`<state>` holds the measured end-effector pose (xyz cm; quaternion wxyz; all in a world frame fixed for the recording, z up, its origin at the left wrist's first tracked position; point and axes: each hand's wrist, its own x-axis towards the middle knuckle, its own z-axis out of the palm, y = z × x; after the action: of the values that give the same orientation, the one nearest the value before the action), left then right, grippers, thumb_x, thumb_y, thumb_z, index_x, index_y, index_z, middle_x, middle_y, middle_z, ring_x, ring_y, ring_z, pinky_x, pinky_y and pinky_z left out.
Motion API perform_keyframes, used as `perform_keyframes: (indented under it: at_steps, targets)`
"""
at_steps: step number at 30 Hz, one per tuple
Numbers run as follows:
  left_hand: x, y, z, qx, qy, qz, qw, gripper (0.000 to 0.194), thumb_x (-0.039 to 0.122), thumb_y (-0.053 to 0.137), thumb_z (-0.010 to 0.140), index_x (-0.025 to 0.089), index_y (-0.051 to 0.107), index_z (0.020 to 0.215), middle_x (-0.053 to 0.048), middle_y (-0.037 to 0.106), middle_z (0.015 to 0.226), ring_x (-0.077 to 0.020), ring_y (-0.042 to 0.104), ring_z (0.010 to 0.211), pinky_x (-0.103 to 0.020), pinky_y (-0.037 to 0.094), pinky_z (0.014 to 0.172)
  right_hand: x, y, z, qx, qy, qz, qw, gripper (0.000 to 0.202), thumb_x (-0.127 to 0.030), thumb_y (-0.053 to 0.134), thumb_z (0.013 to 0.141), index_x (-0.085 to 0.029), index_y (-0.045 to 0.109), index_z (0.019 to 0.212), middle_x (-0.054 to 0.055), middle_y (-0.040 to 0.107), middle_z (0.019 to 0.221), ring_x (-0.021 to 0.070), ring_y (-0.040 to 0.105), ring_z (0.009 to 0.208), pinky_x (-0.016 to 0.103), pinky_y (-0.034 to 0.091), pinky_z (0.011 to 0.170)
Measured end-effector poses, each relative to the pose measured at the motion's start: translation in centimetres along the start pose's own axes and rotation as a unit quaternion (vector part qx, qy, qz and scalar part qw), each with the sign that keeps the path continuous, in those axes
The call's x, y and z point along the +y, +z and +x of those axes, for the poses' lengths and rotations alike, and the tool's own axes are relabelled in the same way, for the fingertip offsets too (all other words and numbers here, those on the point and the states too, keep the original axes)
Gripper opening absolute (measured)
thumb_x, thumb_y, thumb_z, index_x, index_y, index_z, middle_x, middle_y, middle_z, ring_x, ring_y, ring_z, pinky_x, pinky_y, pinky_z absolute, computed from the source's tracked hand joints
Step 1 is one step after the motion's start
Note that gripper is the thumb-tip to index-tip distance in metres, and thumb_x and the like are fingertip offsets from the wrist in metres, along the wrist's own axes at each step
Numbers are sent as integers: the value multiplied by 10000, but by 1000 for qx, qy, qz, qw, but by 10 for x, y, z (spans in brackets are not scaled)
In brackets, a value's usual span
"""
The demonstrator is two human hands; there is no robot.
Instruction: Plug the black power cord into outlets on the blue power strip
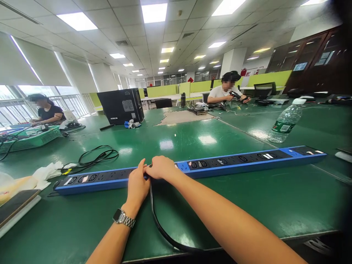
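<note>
A long blue power strip (220,169) with black socket panels lies across the green table in front of me. My left hand (138,182), a watch on its wrist, is closed at the strip's middle. Right beside it my right hand (161,168) bends over the sockets with curled fingers. Both hands meet around the upper end of a black power cable (154,216). Its tip is hidden by my fingers, so whether it sits in a socket cannot be seen. From there the cable runs down toward the table's front edge.
A coiled black cable (97,156) lies behind the strip. A water bottle (287,123) stands at right, a black computer case (121,106) behind. At left are a phone (16,207) and a green basket (41,137). Two people sit farther off.
</note>
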<state>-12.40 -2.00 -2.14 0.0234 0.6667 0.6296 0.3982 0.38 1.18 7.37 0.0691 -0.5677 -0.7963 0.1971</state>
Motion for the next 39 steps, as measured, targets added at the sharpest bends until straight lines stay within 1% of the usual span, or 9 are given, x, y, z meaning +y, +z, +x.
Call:
perform_keyframes:
  at_steps: [4, 8, 16, 21, 27, 29, 31, 34, 39]
  targets:
    - [0, 0, 0, -1, 12, 1, 1000, 669, 42, 584, 757, 153, 455, 1404, -118, 732, 1170, -259, 671, 1129, -412, 510, 1003, -6, -2, -4, -1, 8, -16, 1000, 363, -345, 577, 808, -180, 724, 1095, 166, 704, 1186, 296, 673, 1068, 423, 520, 891]
    - [5, -3, 2, -14, -3, 11, 1000, 596, 44, 590, 761, 143, 528, 1345, -115, 738, 1156, -280, 679, 1096, -418, 520, 970, -9, -5, -4, -20, 18, 1, 1000, 398, -332, 565, 841, -169, 687, 1184, 186, 677, 1234, 317, 640, 1142, 481, 506, 932]
    - [8, -6, 2, -29, 35, 13, 999, 442, 40, 528, 765, 142, 677, 1169, -114, 738, 1148, -257, 688, 1016, -395, 511, 948, -3, -4, 0, -10, 18, 8, 1000, 412, -316, 538, 855, -162, 687, 1206, 184, 704, 1183, 316, 652, 1128, 449, 515, 918]
    - [10, -7, 2, -19, 44, -9, 999, 414, 31, 519, 757, 174, 708, 1097, -72, 757, 1089, -218, 693, 952, -323, 513, 887, -3, 1, -4, 5, 30, 14, 999, 397, -311, 511, 870, -162, 692, 1191, 179, 714, 1156, 311, 650, 1132, 463, 507, 923]
    - [9, -6, 2, -25, 36, 13, 999, 182, 100, 584, 810, 174, 699, 929, -47, 751, 856, -206, 663, 768, -299, 488, 718, -12, -13, -4, 24, 13, -8, 1000, 366, -322, 572, 825, -192, 719, 1135, 144, 739, 1079, 267, 681, 1041, 365, 517, 856]
    - [8, -6, 1, -24, 43, 15, 999, 165, 151, 627, 826, 177, 684, 979, -51, 751, 888, -213, 667, 793, -307, 494, 733, -13, -21, -2, 21, 9, -24, 999, 366, -326, 600, 797, -191, 729, 1112, 139, 748, 1036, 251, 690, 994, 322, 514, 805]
    - [8, -6, 0, -20, 43, 12, 999, 246, 173, 650, 834, 183, 665, 1079, -63, 755, 981, -225, 681, 877, -326, 507, 799, -10, -26, -1, 1, 15, -40, 999, 338, -336, 610, 784, -178, 749, 1049, 139, 754, 980, 244, 697, 933, 296, 506, 740]
    - [7, -5, -1, -15, 32, 18, 999, 356, 170, 672, 823, 172, 638, 1177, -96, 741, 1102, -247, 684, 989, -368, 512, 893, -1, -22, 0, -24, 16, -37, 999, 303, -356, 576, 797, -176, 770, 943, 123, 758, 909, 227, 697, 850, 271, 469, 643]
    - [5, -2, -2, -11, 30, 36, 999, 360, 252, 706, 832, 170, 655, 1178, -110, 731, 1154, -272, 680, 1044, -417, 514, 947, 15, -15, -3, 4, 24, -15, 1000, 314, -364, 580, 766, -179, 777, 925, 94, 758, 900, 194, 673, 802, 249, 392, 553]
